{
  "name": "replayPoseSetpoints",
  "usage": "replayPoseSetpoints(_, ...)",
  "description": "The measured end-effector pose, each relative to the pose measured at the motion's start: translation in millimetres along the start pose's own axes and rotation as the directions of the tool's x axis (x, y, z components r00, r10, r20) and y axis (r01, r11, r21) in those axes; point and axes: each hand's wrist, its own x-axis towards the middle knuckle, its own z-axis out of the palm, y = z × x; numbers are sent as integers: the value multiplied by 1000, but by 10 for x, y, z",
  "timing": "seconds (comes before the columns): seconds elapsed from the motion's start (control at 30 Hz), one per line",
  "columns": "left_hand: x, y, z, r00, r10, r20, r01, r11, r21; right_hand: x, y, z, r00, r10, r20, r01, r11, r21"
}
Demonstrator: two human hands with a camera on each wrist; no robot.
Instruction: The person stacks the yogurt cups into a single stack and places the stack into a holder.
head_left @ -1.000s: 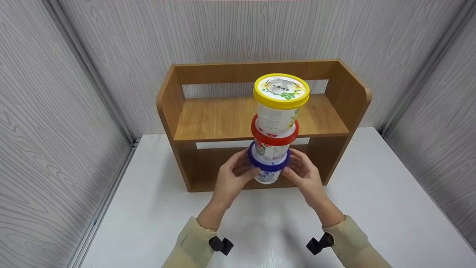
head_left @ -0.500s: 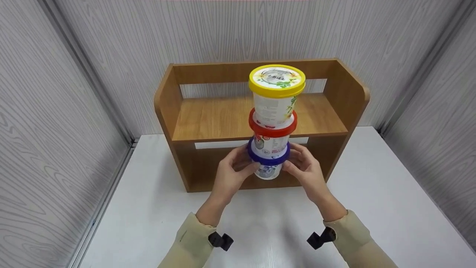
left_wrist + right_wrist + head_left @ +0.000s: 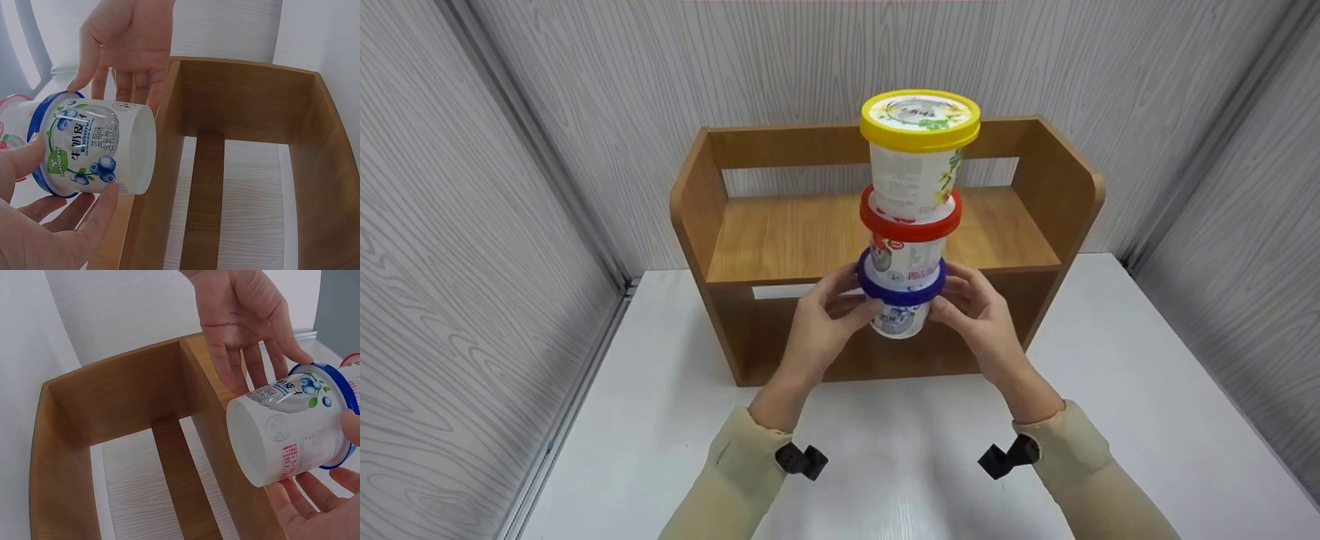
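Note:
Three lidded paper cups stand stacked in the air: a blue-rimmed cup with blueberry print [image 3: 898,321] at the bottom, a red-rimmed cup [image 3: 911,259] in the middle, a yellow-lidded cup [image 3: 916,176] on top. My left hand [image 3: 829,322] grips the bottom cup from the left, thumb in front just under the blue rim. From the opposite side my right hand [image 3: 979,322] holds the same cup, its thumb likewise under the rim. In both wrist views the underside of the blueberry cup [image 3: 101,146] faces outward, off any surface. The fingers behind it are partly hidden in the head view.
A wooden two-tier shelf [image 3: 787,240] stands behind the stack on a white table [image 3: 660,427]. Its side panels rise left and right, and a back rail [image 3: 787,148] crosses the top. Grey wood-grain walls enclose the table on three sides.
Both hands have risen with the stack, and the yellow lid now overlaps the shelf's top rail. The three cups stay stacked and the grip looks the same.

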Motion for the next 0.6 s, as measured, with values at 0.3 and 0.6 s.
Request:
replayPoseSetpoints(0.3,160,-36,-55,1000,0,3,0,999,-41,135,-85,21,1000,-15,5,15,1000,-5)
replayPoseSetpoints(0.6,262,7,-60,1000,-24,-18,24,999,-35,238,-117,15,1000,-14,7,13,1000,5)
